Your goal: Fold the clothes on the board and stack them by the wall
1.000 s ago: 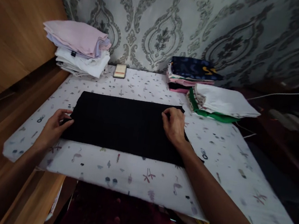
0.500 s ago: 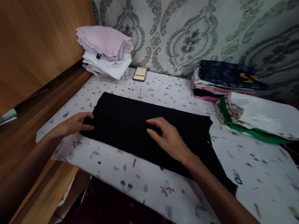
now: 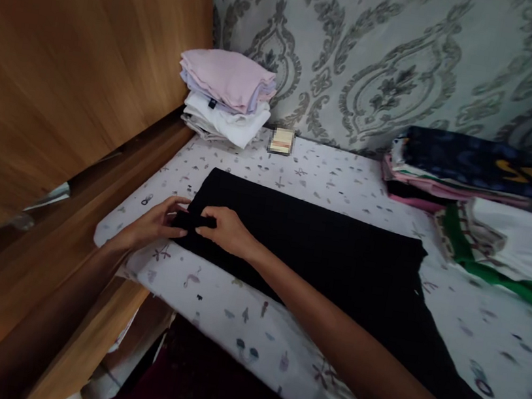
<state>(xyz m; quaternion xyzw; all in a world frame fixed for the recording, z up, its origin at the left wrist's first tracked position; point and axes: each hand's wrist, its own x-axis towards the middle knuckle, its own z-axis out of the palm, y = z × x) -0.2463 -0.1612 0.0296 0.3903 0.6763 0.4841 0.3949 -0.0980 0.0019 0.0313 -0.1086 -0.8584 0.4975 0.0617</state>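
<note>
A black garment (image 3: 319, 240) lies folded in a long flat shape on the patterned white cloth, its right end slanting down toward the near side. My left hand (image 3: 158, 223) is at its left end, fingers and thumb closed around the edge. Close beside it, my right hand (image 3: 225, 228) pinches a raised bit of the same black fabric between thumb and fingers. My right forearm crosses over the garment's near side and hides part of it. The exact kind of garment cannot be made out.
A stack of pink and white folded clothes (image 3: 227, 88) stands at the back left beside a wooden panel (image 3: 91, 36). Near the wall lies a small blurred box (image 3: 281, 141). At right are a dark-topped clothes stack (image 3: 464, 158) and a white and green folded pile (image 3: 527, 246).
My right hand has moved left from the middle of the garment to its left end and now grips fabric there. The view has turned, shifting the scene rightward.
</note>
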